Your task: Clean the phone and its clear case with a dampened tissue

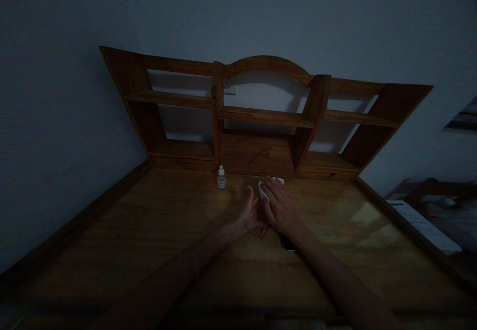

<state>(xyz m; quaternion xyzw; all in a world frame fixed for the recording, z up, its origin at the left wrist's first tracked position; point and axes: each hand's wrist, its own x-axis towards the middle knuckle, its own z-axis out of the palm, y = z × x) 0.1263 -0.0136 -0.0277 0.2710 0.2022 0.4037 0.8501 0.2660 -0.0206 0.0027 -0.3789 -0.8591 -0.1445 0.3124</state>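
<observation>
Dimly lit, a dark slab (288, 243) partly hidden by the right forearm (328, 265) on a wooden desk (149, 220), left hand (246, 216) mid-desk clasped on a thin gold-edged item (263, 232), right hand (281, 208) clamped on a white cloth (262, 191) just beyond, dropper bottle (221, 180) farther left, wooden shelf (261, 115) behind.

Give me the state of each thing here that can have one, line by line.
Dropper bottle: upright, white top on.
White cloth: bunched under the right hand's fingers.
Dark flat object, perhaps a phone: lying flat, partly hidden.
Thin-edged object at the left hand: mostly hidden, state unclear.
Right drawer: looks shut.
</observation>
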